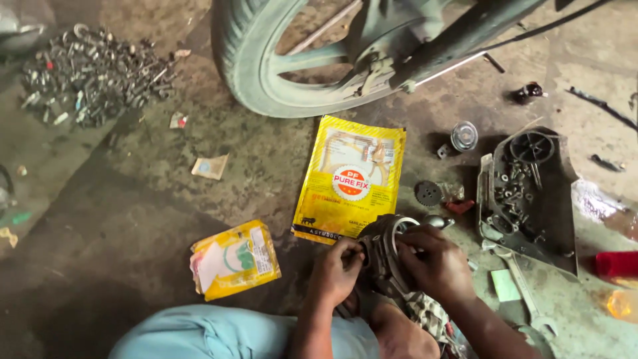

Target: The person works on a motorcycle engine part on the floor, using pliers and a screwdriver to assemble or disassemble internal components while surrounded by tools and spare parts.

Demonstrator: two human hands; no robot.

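While both hands grip it, the dark round engine part (389, 256) sits low centre above the person's lap: left hand (335, 269) pinching its rim, right hand (435, 266) clasping its side. Work judged midway. Nearby on the floor: large yellow packet (349, 176), smaller opened packet (234, 259), tray of bolts (525, 199), motorcycle wheel (266, 66).

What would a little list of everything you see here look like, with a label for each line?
place: grimy concrete floor, seen from above
left hand: grips the dark round engine part
right hand: grips the same part from the other side
beside hands: large yellow packet, smaller crumpled yellow packet
above: motorcycle wheel
top left: heap of bolts and nuts
right: metal tray of small parts, flat spanner
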